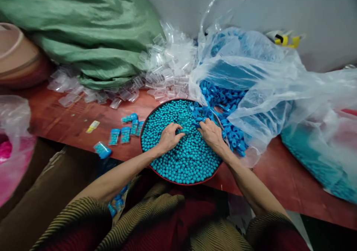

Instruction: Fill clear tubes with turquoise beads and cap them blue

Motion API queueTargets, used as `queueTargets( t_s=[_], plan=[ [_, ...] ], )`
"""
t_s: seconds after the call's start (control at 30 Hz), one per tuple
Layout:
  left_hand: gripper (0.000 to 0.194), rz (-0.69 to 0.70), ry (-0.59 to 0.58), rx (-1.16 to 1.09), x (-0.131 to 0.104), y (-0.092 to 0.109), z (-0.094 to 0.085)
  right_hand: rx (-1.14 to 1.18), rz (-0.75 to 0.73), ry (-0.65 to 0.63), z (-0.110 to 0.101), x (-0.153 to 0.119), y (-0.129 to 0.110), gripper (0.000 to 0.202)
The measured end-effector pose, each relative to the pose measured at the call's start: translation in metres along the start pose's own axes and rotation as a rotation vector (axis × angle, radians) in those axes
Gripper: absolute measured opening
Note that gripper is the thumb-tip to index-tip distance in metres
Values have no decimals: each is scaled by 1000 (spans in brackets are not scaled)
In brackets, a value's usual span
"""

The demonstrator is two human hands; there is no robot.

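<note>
Fingers (174, 126) curled — left hand (169, 137) over turquoise beads (184, 161), right hand (211, 134) at blue caps (205, 112); grasp unclear — any lettering illegible.

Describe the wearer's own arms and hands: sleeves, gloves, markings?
Left hand and right hand are both bare, no gloves. The left forearm and right forearm show no watch or bracelet. The left sleeve and right sleeve end around the elbows: dark maroon and black with olive-yellow wavy stripes. No cables visible.
</note>
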State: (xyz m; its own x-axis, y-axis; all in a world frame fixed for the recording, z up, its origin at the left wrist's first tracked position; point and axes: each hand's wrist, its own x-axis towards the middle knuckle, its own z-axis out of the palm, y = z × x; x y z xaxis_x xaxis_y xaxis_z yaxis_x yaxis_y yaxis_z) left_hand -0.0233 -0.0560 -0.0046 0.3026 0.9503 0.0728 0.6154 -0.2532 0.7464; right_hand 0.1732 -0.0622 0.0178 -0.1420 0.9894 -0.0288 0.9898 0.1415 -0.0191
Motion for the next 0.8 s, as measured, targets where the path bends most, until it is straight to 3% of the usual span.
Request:
queueTargets(
  t_s=[0.1, 0.17, 0.3, 0.37, 0.47, 0.57, 0.67, 0.8],
  plan=[
    [13, -22, -4, -71, -5, 1, -8, 148, -65, 108, 0, -6, 8, 21],
    [13, -41, -8, -99, -10, 1, -12, 284, -186, 153, 4, -15, 13, 31],
    [13, -42, -19, -158, -16, -1, -10, 431, -358, 91, 17, -32, 21, 53],
    [12, -41, -28, -208, -16, -3, -8, 466, -288, 143, 17, -35, 26, 51],
    [10, -77, -46, -277, -13, -6, -6, 442, -51, 240, 6, -31, 26, 37],
    [12, -111, -55, -320, -11, -7, -4, 202, 139, 110, -4, -24, 9, 30],
    [13, -153, -78, -396, -12, -7, -4, -21, 93, 13, -2, -23, -14, 29],
    [19, -265, -159, -551, -16, -5, -6, -80, -16, 92, 6, -28, -23, 21]
  ],
)
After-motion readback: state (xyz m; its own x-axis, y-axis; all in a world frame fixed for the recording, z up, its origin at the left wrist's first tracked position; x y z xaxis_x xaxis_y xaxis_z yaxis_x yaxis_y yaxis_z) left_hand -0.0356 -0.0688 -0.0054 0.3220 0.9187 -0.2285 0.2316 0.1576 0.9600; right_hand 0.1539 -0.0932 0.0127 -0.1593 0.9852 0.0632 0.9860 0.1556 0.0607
